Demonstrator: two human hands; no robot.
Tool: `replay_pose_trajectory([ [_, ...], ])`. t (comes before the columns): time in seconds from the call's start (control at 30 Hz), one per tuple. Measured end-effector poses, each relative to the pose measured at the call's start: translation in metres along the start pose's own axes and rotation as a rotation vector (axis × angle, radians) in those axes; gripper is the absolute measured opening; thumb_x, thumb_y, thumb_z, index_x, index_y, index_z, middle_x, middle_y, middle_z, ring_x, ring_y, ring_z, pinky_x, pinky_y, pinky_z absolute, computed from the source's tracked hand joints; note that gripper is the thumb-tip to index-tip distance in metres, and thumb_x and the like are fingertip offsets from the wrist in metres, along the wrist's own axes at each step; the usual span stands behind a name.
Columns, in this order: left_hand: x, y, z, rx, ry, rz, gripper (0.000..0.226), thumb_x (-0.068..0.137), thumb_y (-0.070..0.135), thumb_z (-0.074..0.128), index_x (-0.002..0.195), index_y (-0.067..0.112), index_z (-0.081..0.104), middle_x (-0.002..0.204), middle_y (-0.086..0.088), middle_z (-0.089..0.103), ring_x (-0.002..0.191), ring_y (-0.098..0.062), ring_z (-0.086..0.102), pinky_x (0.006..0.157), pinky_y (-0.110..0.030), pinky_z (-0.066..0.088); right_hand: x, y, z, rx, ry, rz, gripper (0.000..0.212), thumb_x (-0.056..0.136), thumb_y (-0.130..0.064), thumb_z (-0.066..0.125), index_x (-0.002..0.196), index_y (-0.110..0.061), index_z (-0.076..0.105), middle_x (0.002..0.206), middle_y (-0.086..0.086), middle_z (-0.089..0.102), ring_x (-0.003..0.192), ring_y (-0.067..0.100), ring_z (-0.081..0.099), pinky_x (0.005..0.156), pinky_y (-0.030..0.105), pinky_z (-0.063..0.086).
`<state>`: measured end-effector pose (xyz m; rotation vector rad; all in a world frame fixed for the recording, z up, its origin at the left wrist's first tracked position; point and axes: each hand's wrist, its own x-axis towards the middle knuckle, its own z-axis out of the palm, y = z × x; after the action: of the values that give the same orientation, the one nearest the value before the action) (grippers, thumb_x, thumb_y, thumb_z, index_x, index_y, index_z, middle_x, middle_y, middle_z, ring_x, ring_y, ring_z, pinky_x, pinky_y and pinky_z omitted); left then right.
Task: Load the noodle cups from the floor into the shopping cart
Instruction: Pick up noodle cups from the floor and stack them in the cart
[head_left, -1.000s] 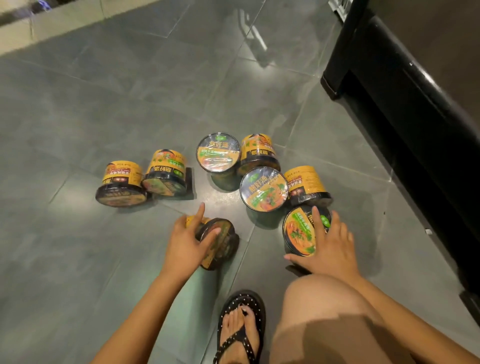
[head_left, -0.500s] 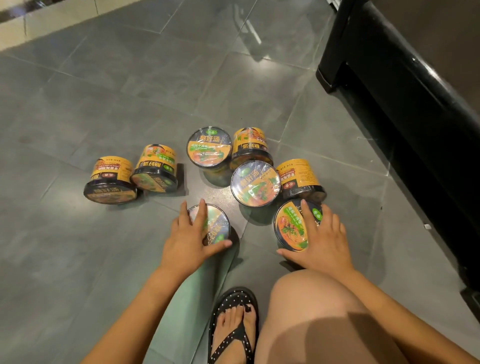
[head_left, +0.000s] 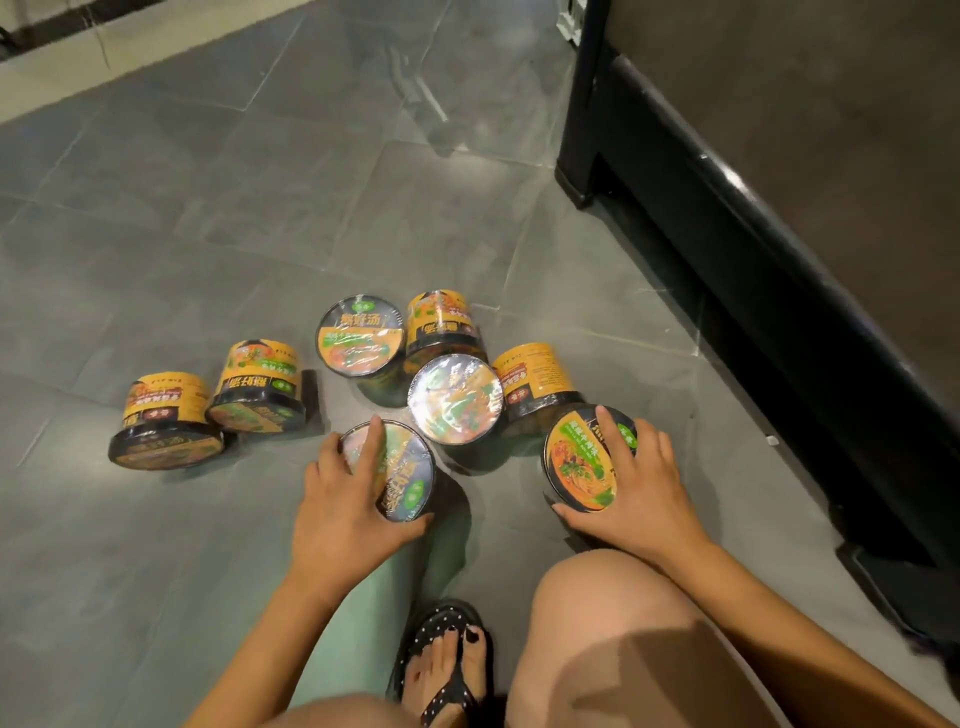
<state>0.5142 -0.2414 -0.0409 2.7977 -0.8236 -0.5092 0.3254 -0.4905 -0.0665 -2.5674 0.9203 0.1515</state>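
— Nearest the camera, what do you see?
— A bent knee (head_left: 613, 623) and a foot in a black dotted sandal (head_left: 447, 665) on the grey tile floor (head_left: 182, 260).
— And the hands?
— Just beyond. The left hand (head_left: 343, 499) wraps around an upright noodle cup (head_left: 400, 467), fingers over its lid and thumb curled at the near rim. The right hand (head_left: 639, 483) grasps another upright cup (head_left: 576, 457) the same way, from its right side.
— Are the cups off the floor?
— I cannot tell.
— Farther out?
— A third upright cup (head_left: 454, 397) sits between the two held ones, touching an upside-down cup (head_left: 535, 379) to its right. Behind them stand one more upright cup (head_left: 360, 338) and an inverted cup (head_left: 441, 325). Off to the left, two inverted cups (head_left: 208, 400) lean against each other.
— Anything on the right?
— A black fixture base (head_left: 727, 218) runs along the floor.
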Motion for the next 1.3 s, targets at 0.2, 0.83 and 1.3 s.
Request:
replay_pose_trajectory([
  [0.2,-0.003,0.059,-0.093,0.033,-0.074,0.07,0.114,0.049,0.07,0.065,0.149,0.035,0.022,0.138,-0.016,0.03,0.111,-0.04,0.043,0.079,-0.045,0.049,-0.03,-0.012,-0.11,0.065,-0.034,0.245,0.12,0.057,-0.08,0.064,0.153,-0.028,0.012,0.136,0.01,0.03,0.123,0.025,0.027,0.106,0.038,0.034],
  [0.83,-0.245,0.336,-0.52,0.188,-0.307,0.319,0.116,0.056,0.08,0.059,0.151,0.041,0.005,0.148,-0.011,0.023,0.124,-0.037,0.037,0.091,-0.041,0.047,-0.315,-0.114,-0.561,0.239,0.006,0.572,0.131,0.053,-0.09,0.052,0.154,-0.025,-0.002,0.146,0.009,0.027,0.135,0.026,0.027,0.109,0.037,0.031],
  [1.3,-0.308,0.446,-0.554,0.293,-0.411,1.007,0.121,0.054,0.084,0.057,0.151,0.039,0.001,0.142,-0.011,0.029,0.123,-0.033,0.04,0.097,-0.039,0.043,-0.491,-0.148,-0.616,0.322,0.317,1.076,0.131,0.049,-0.09,0.046,0.155,-0.025,0.005,0.13,0.008,0.038,0.124,0.026,0.034,0.105,0.034,0.033],
])
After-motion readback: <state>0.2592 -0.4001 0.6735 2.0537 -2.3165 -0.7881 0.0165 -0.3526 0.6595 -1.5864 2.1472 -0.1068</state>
